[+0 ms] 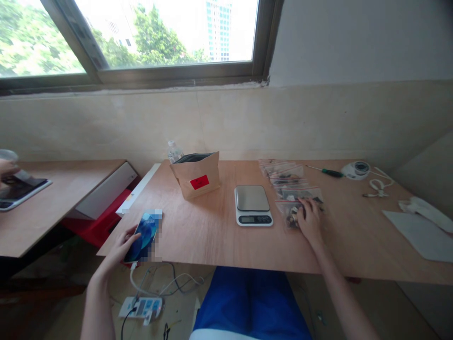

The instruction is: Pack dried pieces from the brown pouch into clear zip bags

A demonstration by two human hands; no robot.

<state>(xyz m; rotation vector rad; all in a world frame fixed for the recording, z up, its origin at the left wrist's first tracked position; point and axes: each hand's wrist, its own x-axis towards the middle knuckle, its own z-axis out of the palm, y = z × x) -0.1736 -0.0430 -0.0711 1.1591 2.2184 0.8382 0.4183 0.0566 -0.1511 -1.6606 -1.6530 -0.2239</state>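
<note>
Currently, your left hand (122, 245) clasps phone (143, 233), 8 o'clock; right hand (309, 221) flat, unclenched on zip bag (287, 208); lifting needs pinch.

Wooden table (212, 236): scale (253, 205), bag (197, 175), pouches (288, 182).

Desk (212, 236) front open — scale (253, 204), zip bags (290, 184) crowd right.

1. No writing was legible anywhere.
2. The red label (199, 182) on the brown paper bag (186, 175) was too small to read.
3. The scale (253, 205) showed no readable digits, and the phone (142, 235) screen was blurred.
</note>
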